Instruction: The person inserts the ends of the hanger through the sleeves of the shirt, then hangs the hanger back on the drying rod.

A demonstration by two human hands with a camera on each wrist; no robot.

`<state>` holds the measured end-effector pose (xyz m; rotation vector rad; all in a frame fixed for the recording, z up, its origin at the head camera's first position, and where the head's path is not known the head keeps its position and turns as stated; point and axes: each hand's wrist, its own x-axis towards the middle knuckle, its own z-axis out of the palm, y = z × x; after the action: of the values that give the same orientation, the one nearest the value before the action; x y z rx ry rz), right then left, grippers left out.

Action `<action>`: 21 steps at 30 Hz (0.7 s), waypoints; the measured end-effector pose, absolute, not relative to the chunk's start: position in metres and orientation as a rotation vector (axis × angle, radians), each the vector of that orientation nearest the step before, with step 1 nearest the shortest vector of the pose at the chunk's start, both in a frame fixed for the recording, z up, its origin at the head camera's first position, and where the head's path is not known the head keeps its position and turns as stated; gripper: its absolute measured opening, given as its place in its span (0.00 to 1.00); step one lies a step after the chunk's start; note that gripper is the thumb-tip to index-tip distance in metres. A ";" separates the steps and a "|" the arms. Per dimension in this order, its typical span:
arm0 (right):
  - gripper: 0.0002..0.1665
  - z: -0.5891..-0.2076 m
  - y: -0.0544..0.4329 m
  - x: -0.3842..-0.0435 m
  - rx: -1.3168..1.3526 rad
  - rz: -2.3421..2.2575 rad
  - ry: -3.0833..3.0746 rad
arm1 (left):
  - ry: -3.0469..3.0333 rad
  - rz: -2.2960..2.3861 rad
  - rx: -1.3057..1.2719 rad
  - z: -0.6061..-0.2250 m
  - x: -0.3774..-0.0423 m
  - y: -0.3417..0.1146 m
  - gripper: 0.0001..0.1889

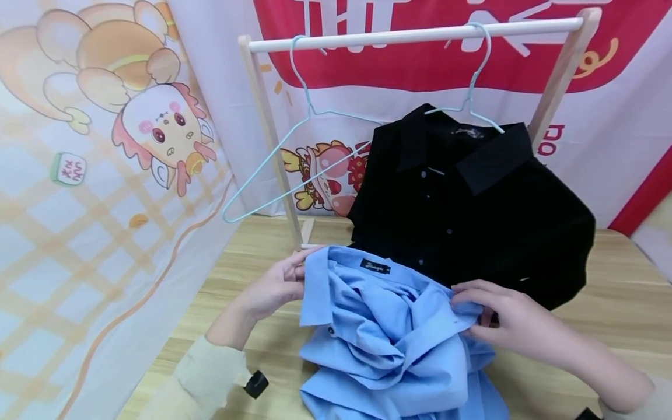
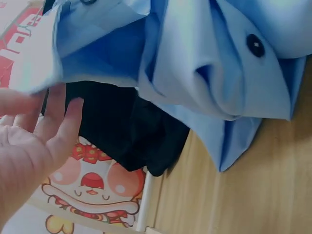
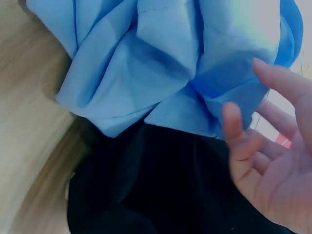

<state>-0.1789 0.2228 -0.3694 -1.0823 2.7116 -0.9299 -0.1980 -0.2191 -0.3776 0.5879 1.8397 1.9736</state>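
A light blue shirt (image 1: 388, 344) with a black neck label is held up by its collar, its body bunched in folds below. My left hand (image 1: 278, 283) grips the left end of the collar; in the left wrist view the fingers (image 2: 58, 114) meet the collar's lower edge. At the opposite end, my right hand (image 1: 506, 315) holds the collar with its fingers over the top and the thumb beneath. Behind the blue shirt, a black shirt (image 1: 472, 216) hangs on a mint-green hanger (image 1: 475, 81). A bare mint-green hanger (image 1: 262, 166) hangs to its left.
Both hangers hook over the white bar (image 1: 367, 39) of a small wooden rack (image 1: 569, 76). The rack stands on a wood-grain table (image 1: 619, 280). A printed cloth (image 1: 94, 233) with cartoon figures runs along the left, and a red and white banner (image 1: 420, 64) hangs behind.
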 end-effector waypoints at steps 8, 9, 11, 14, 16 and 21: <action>0.16 -0.369 0.216 -0.176 -1.161 -1.226 2.626 | 1.917 1.835 0.446 -0.380 -0.196 -0.211 0.17; 0.16 -0.370 0.214 -0.177 -1.160 -1.235 2.629 | 1.940 1.836 0.419 -0.381 -0.195 -0.210 0.14; 0.15 -0.370 0.212 -0.177 -1.122 -1.239 2.679 | 1.984 1.860 0.380 -0.380 -0.196 -0.208 0.14; 0.13 -0.368 0.210 -0.176 -1.071 -1.255 2.782 | 2.051 1.932 0.348 -0.376 -0.195 -0.207 0.18; 0.14 -0.365 0.210 -0.174 -1.017 -1.313 2.826 | 2.098 1.986 0.319 -0.371 -0.194 -0.207 0.21; 0.21 -0.357 0.214 -0.174 -0.926 -1.514 2.855 | 2.231 2.104 0.217 -0.359 -0.190 -0.206 0.21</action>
<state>-0.1735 0.2140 -0.3573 -0.9262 2.8550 -1.5140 -0.1903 -0.2062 -0.3593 0.2165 2.2310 2.1038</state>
